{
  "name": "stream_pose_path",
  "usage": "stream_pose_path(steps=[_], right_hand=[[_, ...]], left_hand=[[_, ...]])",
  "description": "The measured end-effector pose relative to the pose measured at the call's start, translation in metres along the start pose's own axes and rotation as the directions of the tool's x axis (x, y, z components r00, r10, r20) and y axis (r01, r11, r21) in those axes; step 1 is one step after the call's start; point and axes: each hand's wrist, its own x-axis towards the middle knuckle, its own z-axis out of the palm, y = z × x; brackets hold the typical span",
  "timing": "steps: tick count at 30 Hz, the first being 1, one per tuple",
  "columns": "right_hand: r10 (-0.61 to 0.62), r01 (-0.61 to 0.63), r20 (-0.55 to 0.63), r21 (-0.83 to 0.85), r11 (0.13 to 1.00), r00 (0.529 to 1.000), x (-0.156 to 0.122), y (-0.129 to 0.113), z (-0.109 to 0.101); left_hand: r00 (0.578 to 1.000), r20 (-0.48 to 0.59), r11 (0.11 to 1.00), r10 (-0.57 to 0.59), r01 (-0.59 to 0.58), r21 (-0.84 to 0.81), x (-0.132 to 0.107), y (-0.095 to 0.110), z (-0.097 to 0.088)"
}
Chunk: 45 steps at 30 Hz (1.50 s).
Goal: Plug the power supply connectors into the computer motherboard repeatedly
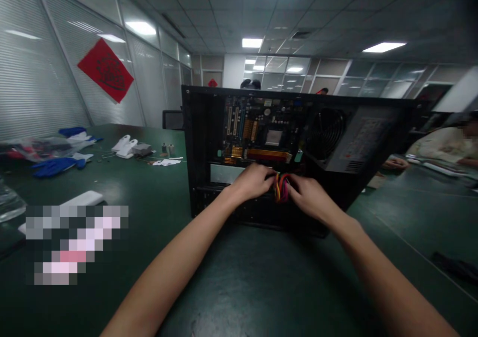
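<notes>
Left hand (257,180) and right hand (306,192) meet at a cable bundle (281,188) with red, yellow, orange and magenta wires. Both are drawn nearly closed, thumb and fingers pinching the bundle from either side (the fingertips are partly hidden by the wires). The bundle hangs in front of the lower middle of a black computer case (188,148), which stands on a green table (239,277) with its open side facing the person.

Inside the case, above the hands, is a motherboard (257,113) with pale slots, a square silvery part (274,137) and a row of yellow and red slots (268,155) along its lower edge. A power supply (360,135) with a printed label fills the upper right, beside a round dark fan (328,130).

To the left on the table lie blue gloves (56,168), a clear plastic bag (52,148), a grey block (142,150), two small cylinders (171,150) and a long white object (84,200) (a pixelated patch covers the area just below it). At the right, a co-worker in a pale sleeve (435,145) sits at the table, well apart from the case.
</notes>
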Motion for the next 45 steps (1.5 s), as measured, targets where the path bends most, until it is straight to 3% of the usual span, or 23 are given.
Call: stream_pose_path(steps=[4,7,13,17,20,23,26,30,35,39,45], right_hand=[[0.224,-0.208,0.024,-0.285,0.936,0.974,-0.005,-0.017,0.007],[0.314,-0.29,0.01,-0.352,0.89,0.949,-0.005,-0.025,0.009],[0.313,-0.291,0.019,-0.319,0.902,0.95,-0.008,-0.035,0.005],[0.317,-0.29,0.036,-0.317,0.903,0.948,-0.016,-0.042,0.004],[0.295,-0.263,0.067,-0.299,0.917,0.953,-0.024,-0.045,0.001],[0.245,-0.218,0.072,-0.271,0.938,0.967,-0.024,-0.047,-0.005],[0.105,-0.097,0.019,-0.256,0.962,0.994,-0.009,-0.047,-0.013],[-0.09,0.079,-0.036,-0.24,0.968,0.995,0.025,-0.038,-0.011],[-0.007,0.008,0.006,-0.214,0.977,1.0,0.046,-0.018,0.006],[-0.022,0.027,0.023,-0.218,0.976,0.999,0.04,-0.019,0.012],[-0.038,0.045,0.032,-0.232,0.972,0.999,0.037,-0.022,0.012]], left_hand=[[0.999,0.044,1.0,-0.023,0.022,0.02,-0.001,0.0,-0.002],[0.996,0.07,0.997,-0.062,0.06,0.039,0.0,0.0,-0.004],[0.96,0.208,0.973,-0.186,0.21,-0.096,-0.001,-0.002,-0.01],[0.926,0.334,0.935,-0.174,0.262,-0.239,-0.004,-0.006,-0.014],[0.905,0.385,0.935,-0.183,0.281,-0.216,-0.003,-0.002,-0.018],[0.917,0.339,0.962,-0.209,0.255,-0.098,-0.001,0.006,-0.024],[0.952,0.23,0.979,-0.204,0.205,0.019,0.002,0.01,-0.028],[0.981,0.054,0.974,-0.185,0.176,0.144,0.001,-0.005,-0.031],[0.969,-0.1,0.927,-0.226,0.246,0.283,-0.004,-0.036,-0.034],[0.974,-0.024,0.923,-0.224,0.22,0.317,-0.005,-0.044,-0.03],[0.959,0.157,0.886,-0.234,0.144,0.44,0.007,-0.028,-0.022]])
